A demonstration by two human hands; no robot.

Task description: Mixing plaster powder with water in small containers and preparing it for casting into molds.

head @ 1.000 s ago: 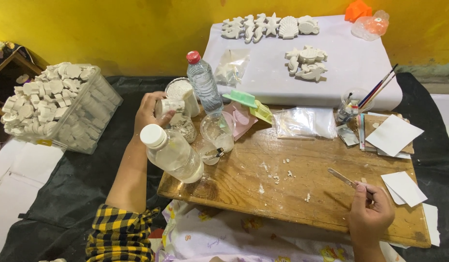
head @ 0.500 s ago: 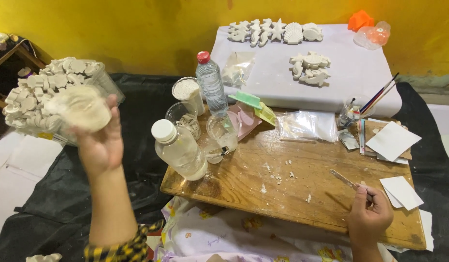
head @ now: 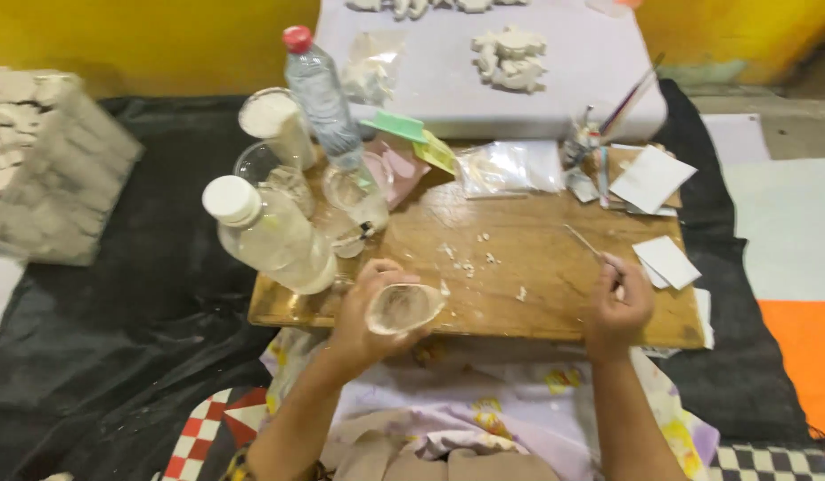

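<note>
Left hand (head: 370, 313) wrapped around a small clear cup (head: 402, 308), held tilted at the near edge of the wooden table (head: 519, 267). Right hand (head: 617, 307) pinching a thin metal tool (head: 584, 240) over the board. Farther back, white-capped bottle (head: 265, 233), red-capped bottle (head: 323, 93), white plaster pieces (head: 510, 58).

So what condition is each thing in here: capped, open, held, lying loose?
Red-capped bottle: upright, capped.
White-capped bottle: capped, tilted.
Clear cup: held in the left hand, mouth toward the camera.
Thin tool: held by the right hand.
White crumbs: loose on the wooden board.
Plastic bag: lying flat.
</note>
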